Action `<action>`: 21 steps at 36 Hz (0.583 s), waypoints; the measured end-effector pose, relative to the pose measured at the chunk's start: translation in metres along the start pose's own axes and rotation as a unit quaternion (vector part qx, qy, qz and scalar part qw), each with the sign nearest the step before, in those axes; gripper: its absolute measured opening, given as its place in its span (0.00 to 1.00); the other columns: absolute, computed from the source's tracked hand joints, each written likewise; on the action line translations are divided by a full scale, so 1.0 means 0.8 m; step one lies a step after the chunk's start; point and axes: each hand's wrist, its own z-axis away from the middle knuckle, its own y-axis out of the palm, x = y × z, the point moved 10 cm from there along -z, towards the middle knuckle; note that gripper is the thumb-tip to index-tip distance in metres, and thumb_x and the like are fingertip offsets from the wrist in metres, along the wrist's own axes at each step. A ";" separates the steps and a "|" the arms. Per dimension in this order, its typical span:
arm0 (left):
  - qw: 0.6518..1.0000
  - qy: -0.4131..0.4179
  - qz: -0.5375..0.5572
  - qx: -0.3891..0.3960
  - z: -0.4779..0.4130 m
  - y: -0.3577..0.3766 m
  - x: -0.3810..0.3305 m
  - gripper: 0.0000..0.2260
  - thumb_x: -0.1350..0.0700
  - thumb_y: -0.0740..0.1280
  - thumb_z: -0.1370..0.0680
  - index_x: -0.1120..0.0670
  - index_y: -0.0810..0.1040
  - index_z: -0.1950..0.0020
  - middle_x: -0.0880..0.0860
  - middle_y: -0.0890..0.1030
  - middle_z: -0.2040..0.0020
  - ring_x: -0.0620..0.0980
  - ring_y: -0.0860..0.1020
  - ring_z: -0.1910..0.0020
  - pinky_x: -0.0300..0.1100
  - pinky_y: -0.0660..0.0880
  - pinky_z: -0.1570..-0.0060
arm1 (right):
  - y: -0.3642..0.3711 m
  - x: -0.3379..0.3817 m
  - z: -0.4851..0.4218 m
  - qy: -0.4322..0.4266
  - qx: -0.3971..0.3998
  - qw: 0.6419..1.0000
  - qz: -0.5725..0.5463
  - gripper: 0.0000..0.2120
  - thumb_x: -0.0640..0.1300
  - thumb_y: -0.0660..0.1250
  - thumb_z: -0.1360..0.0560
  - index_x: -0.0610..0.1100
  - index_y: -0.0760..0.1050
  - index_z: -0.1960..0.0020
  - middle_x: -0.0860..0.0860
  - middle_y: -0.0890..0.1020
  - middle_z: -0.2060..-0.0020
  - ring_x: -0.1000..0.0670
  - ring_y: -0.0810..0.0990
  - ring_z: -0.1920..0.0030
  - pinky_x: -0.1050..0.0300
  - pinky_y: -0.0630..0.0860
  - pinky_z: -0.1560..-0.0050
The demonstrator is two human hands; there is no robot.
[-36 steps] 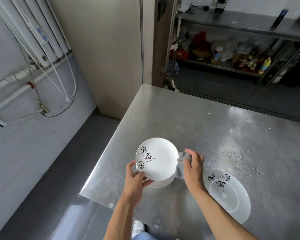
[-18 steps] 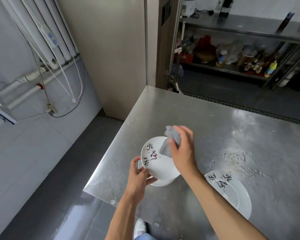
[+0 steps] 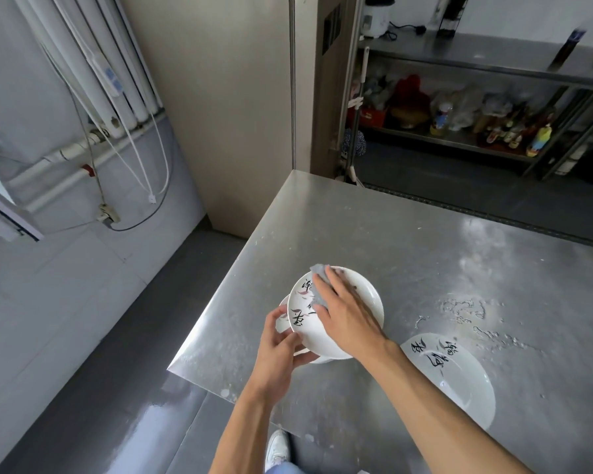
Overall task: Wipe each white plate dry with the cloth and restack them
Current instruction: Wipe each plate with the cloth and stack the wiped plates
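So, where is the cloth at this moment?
In the head view the cloth lies under the fingers of the right hand, pressed on the far left part of the plate that the left hand holds.

So the left hand (image 3: pixel 281 350) grips the near rim of a white plate (image 3: pixel 370 302), tilted up over a lower plate (image 3: pixel 284 323) sitting on the steel table (image 3: pixel 425 248). The right hand (image 3: pixel 346 313) lies flat inside it, fingers pressing a grey cloth (image 3: pixel 319 273) against the far side. A third plate (image 3: pixel 466 388) lies off right, with water drops (image 3: pixel 466 309) just beyond.
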 end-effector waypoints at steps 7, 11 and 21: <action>0.998 0.052 0.017 -0.018 0.001 -0.001 -0.020 0.17 0.65 0.62 0.15 0.48 0.69 0.30 0.63 0.86 0.45 0.58 0.86 0.48 0.50 0.84 0.51 | 0.021 0.044 0.016 -0.065 0.064 0.995 -0.036 0.24 0.49 0.59 0.16 0.51 0.62 0.21 0.56 0.53 0.19 0.54 0.49 0.19 0.51 0.59 0.22; 0.995 0.061 0.043 -0.062 -0.003 -0.023 -0.019 0.20 0.69 0.59 0.17 0.49 0.70 0.30 0.66 0.85 0.47 0.59 0.85 0.51 0.50 0.84 0.53 | 0.017 0.061 0.027 -0.122 0.066 0.989 -0.051 0.20 0.45 0.58 0.16 0.49 0.71 0.25 0.53 0.60 0.20 0.53 0.53 0.19 0.54 0.55 0.21; 0.995 0.077 0.015 -0.060 -0.007 -0.040 -0.028 0.21 0.67 0.61 0.17 0.43 0.73 0.32 0.58 0.86 0.51 0.52 0.85 0.55 0.51 0.84 0.54 | -0.034 0.037 0.024 -0.088 -0.048 0.995 0.012 0.13 0.34 0.73 0.27 0.41 0.82 0.44 0.46 0.79 0.35 0.41 0.78 0.33 0.47 0.80 0.41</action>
